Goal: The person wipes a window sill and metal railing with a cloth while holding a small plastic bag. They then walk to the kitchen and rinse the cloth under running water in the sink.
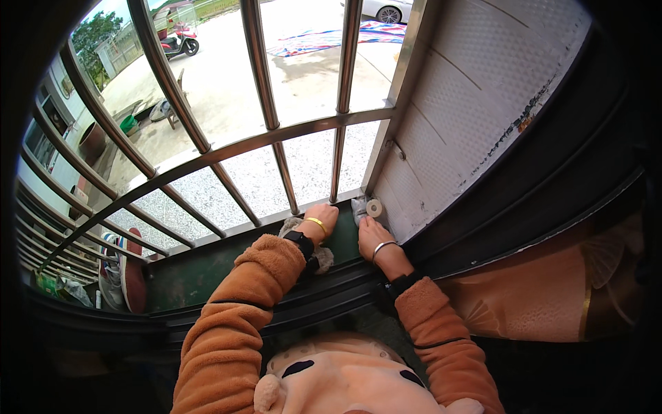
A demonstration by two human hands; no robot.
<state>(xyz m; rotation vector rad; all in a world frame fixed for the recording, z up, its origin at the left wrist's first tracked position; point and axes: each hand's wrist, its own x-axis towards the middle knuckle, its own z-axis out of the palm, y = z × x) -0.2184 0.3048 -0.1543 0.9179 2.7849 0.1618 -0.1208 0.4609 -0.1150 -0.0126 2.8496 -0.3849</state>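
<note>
My left hand (pixel 319 223) is curled over a grey-beige cloth (pixel 324 259) on the green window sill (pixel 207 274); parts of the cloth show on both sides of the wrist, and the palm is hidden. At the sill's right corner, my right hand (pixel 373 238) has its fingertips at a clear crumpled plastic packet (pixel 358 208). Against that packet and the tiled wall stands a pale roll of tape (pixel 374 208), its round core facing up. Whether the right fingers grip the packet cannot be told.
Metal window bars (pixel 276 165) rise along the sill's outer edge. The tiled side wall (pixel 439 119) bounds the right, beside a dark window frame (pixel 496 207). Shoes (pixel 133 271) stand at the sill's left, near a crumpled plastic wrapper (pixel 76 291). An orange curtain (pixel 532 295) hangs at the lower right.
</note>
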